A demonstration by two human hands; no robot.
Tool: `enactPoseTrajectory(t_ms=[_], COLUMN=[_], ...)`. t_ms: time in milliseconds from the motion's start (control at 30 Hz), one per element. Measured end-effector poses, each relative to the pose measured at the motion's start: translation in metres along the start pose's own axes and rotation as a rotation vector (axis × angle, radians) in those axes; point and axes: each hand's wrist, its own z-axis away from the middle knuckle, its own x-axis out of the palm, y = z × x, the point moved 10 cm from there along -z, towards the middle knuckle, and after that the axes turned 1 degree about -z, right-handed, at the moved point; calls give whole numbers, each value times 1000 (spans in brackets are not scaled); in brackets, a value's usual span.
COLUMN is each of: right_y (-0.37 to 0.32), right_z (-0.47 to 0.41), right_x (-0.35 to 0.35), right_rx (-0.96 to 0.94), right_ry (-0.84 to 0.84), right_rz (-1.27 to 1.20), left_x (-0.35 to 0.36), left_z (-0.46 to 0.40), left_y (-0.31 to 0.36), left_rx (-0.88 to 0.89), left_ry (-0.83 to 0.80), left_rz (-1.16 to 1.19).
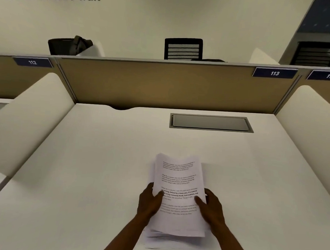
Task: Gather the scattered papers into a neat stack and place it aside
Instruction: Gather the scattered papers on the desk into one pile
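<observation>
Squaring the printed paper stack (178,193) at lower centre of the frame, left hand (149,200) and right hand (210,205) clamp its sides above the bench (102,160); next, likely tapping edges flush, then setting aside.

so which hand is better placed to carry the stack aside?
Right, marginally. Both hands grip the paper stack: left hand on its left edge, right hand on its right edge. Bare desk lies open beside the right hand. The lower sheets look uneven, so squaring first seems wise.
</observation>
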Motion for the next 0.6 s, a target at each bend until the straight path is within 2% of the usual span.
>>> enactPoseTrajectory(t_ms=[67,133,267,433,600], right_y=[-3,-1,-1,-16,0], right_z=[-1,1,4,3,-4], right_x=[0,2,20,18,16], right_rx=[-37,-20,13,27,195], right_ry=[127,211,160,194,172], right_rz=[263,424,569,390,117], left_x=[-7,-8,-1,-4,-16], left_z=[-4,-3,-1,-1,-4], left_y=[-8,-17,-23,-20,-23], left_rx=[-5,-26,-5,-30,-82], left_ry=[71,85,66,97,139], left_rz=[-205,-376,-454,-414,-260])
